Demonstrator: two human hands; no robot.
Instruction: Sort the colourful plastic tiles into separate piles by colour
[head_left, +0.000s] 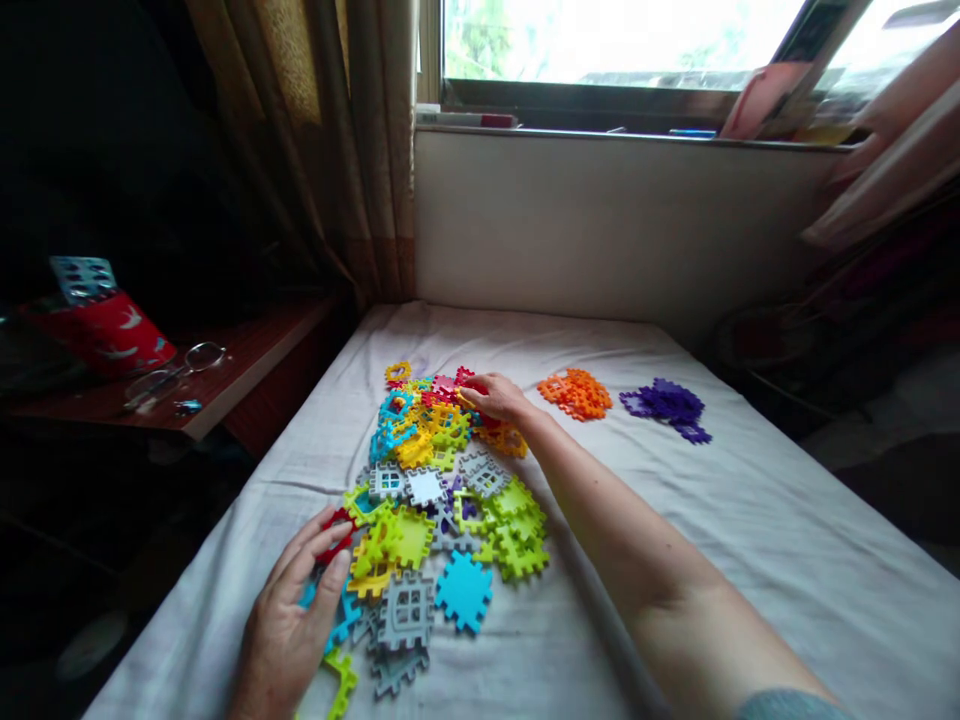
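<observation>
A long heap of plastic interlocking building pieces with toothed edges lies on the sheet. My left hand (296, 605) is at its near left side, fingers and thumb curled about a red piece (339, 520) that they partly cover. My right hand (496, 396) reaches over the far end of the heap, with closed fingers among red and yellow pieces (424, 440); what they pinch is too small to make out. Between the hands lie lime-green pieces (517, 525), grey window-shaped pieces (407, 608) and a flat blue piece (463, 592).
An orange pile (576, 394) and a purple pile (667, 405) sit apart on the sheet (637, 520), right of the heap. On the left, a wooden table (247, 350) holds eyeglasses (176, 373) and a red container (112, 333). A wall and window stand behind.
</observation>
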